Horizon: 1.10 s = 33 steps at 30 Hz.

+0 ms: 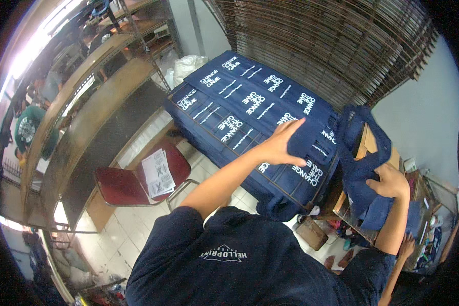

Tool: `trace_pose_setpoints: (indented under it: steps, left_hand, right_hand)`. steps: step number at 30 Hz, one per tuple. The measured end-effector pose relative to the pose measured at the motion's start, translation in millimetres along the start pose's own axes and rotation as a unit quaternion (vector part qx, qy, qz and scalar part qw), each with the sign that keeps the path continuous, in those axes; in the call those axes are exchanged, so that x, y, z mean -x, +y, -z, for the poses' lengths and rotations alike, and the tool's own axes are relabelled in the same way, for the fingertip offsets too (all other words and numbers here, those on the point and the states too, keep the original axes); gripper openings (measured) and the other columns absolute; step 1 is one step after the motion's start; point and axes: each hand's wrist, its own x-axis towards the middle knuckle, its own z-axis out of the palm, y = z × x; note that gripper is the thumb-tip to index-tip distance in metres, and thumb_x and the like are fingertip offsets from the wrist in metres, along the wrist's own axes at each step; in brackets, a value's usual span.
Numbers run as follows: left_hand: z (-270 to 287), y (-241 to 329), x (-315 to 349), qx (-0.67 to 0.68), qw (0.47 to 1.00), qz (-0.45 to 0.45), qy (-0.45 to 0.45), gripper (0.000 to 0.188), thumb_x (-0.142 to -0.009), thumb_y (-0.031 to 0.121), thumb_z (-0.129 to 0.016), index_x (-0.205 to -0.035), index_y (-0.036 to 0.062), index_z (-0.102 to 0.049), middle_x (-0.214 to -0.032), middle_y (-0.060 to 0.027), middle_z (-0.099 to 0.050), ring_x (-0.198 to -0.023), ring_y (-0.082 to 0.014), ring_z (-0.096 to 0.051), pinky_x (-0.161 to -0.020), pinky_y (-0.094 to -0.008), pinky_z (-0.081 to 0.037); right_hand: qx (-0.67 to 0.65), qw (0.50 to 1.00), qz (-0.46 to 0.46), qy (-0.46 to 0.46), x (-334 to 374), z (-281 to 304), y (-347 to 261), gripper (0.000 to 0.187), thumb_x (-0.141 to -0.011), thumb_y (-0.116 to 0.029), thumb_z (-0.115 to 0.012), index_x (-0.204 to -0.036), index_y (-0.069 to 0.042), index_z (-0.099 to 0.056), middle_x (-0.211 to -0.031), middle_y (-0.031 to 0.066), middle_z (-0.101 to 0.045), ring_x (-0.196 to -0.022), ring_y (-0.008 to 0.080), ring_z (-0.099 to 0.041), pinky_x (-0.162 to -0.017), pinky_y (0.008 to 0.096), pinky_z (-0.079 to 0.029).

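My left hand (pixel 285 145) reaches over a broad spread of navy cloth pieces (pixel 262 76) with white print. Its thumb and fingers are spread apart, and nothing is between them. At the right, my right hand (pixel 391 182) is closed on a navy cloth bag (pixel 359 176) with loop handles, which hangs beside the spread. The fingertips are partly hidden by the hand and cloth. Thin metal bars run between and along the printed pieces, and more navy cloth droops at their near edge.
Wire racks (pixel 331 35) stand tilted up behind the cloth. A red chair (pixel 120 184) holds printed papers (pixel 158 173). Shelving (pixel 112 102) lines the left. A wooden table (pixel 341 204) stands at right, near a small stool (pixel 312 233). Another person's hand (pixel 407 246) shows at lower right.
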Motion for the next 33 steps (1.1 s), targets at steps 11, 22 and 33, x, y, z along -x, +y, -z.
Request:
trace_pose_setpoints:
  steps: [11, 22, 33]
  left_hand:
    - [92.6, -53.9, -43.7, 0.433, 0.900, 0.042, 0.005, 0.026, -0.080, 0.014, -0.064, -0.100, -0.0012, -0.057, -0.090, -0.0061, -0.062, -0.082, -0.0111, -0.057, -0.075, -0.0256, -0.046]
    - [226.8, -148.2, -51.1, 0.292, 0.884, 0.094, 0.353, 0.019, -0.084, 0.016, -0.057, -0.094, 0.0017, -0.052, -0.078, -0.0045, -0.055, -0.072, -0.0108, -0.049, -0.063, -0.0269, -0.042]
    - [395.1, -260.2, -41.7, 0.346, 0.828, 0.058, 0.438, 0.019, -0.087, 0.013, -0.053, -0.104, 0.0054, -0.047, -0.090, -0.0029, -0.055, -0.077, -0.0106, -0.051, -0.069, -0.0274, -0.043]
  right_hand:
    - [-0.201, 0.947, 0.042, 0.245, -96.5, 39.5, -71.9, 0.049, -0.071, -0.017, -0.066, -0.117, -0.007, -0.051, -0.106, 0.0153, -0.056, -0.100, 0.0258, -0.052, -0.085, 0.0350, -0.041]
    - [-0.909, 0.378, -0.135, -0.113, -254.5, -233.9, -283.9, 0.072, -0.073, -0.075, -0.035, -0.095, -0.009, -0.055, -0.088, 0.0123, -0.059, -0.085, 0.0288, -0.055, -0.075, 0.0435, -0.040]
    - [-0.866, 0.498, -0.014, 0.049, -370.1, -94.3, -373.6, 0.053, -0.081, -0.014, -0.055, -0.130, -0.015, -0.034, -0.109, 0.0009, -0.047, -0.091, 0.0170, -0.047, -0.071, 0.0369, -0.040]
